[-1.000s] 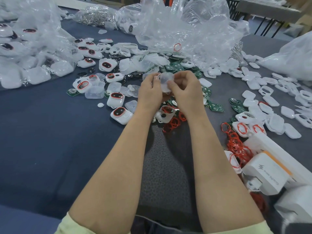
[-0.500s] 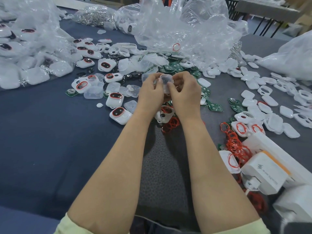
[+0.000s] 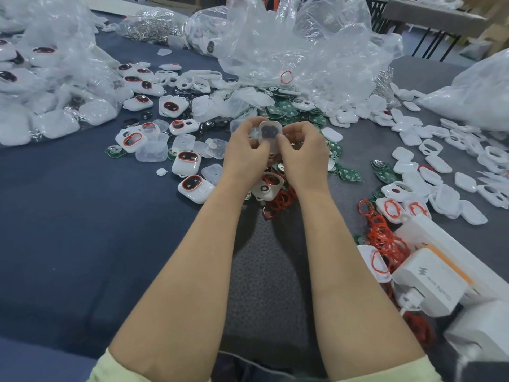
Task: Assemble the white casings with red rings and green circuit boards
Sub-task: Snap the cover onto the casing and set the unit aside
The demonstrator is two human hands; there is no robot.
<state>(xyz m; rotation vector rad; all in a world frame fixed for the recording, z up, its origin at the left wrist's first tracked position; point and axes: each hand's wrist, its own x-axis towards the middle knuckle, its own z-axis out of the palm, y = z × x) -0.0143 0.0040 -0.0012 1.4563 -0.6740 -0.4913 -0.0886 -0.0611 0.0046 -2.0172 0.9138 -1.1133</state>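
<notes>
Pinching: one casing (image 3: 270, 131), gripped at its side edges by curled fingers of left hand (image 3: 246, 157) and right hand (image 3: 304, 158) alike, raised midway between them, long axis pointing up and away from the person, rings (image 3: 282, 201) and boards (image 3: 348, 173) lying just below.

Assembly workshop bench (heaped casings (image 3: 188, 186), circuit boards (image 3: 348, 174), parts bags (image 3: 303, 51))

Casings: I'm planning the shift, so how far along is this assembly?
Done: several ringed casings lie left of the hands. In hand: the left hand and right hand pinch one clear casing piece with a dark insert. Remaining: a heap of loose red rings, green circuit boards and many empty white shells.
</notes>
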